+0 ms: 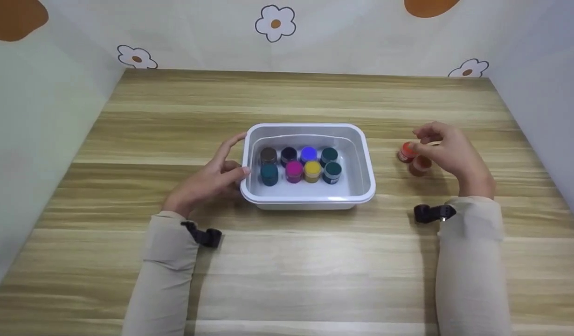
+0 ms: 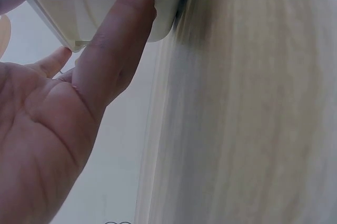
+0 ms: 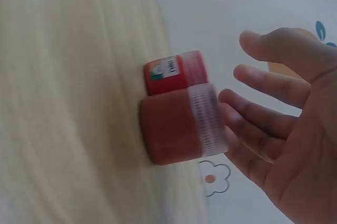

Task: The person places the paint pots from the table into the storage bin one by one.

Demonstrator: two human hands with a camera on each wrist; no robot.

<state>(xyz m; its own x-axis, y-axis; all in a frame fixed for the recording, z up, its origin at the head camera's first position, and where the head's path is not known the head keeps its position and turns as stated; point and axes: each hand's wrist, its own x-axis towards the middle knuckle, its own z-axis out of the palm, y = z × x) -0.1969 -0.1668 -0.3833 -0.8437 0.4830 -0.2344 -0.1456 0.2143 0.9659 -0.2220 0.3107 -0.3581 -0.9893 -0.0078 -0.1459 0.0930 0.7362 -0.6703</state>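
A white plastic tub [image 1: 307,200] holds several small paint jars, among them a magenta jar [image 1: 294,171], a yellow jar [image 1: 312,171] and a blue-lidded jar [image 1: 308,155]. My left hand [image 1: 212,179] is at the tub's left side, its fingers spread and touching the rim and outer wall. In the left wrist view one finger [image 2: 116,40] lies straight along that wall. To the right of the tub, a red paint jar [image 3: 171,71] and a brownish-red paint jar [image 3: 176,124] stand side by side. My right hand [image 1: 450,149] hovers over them, fingers apart and holding nothing.
The wood-grain table [image 1: 314,266] runs back to a flower-patterned wall covering [image 1: 342,42]. Pale side panels [image 1: 39,116] stand at left and right. A black wrist-mounted device [image 1: 207,235] is on the left sleeve, another black device [image 1: 429,213] on the right.
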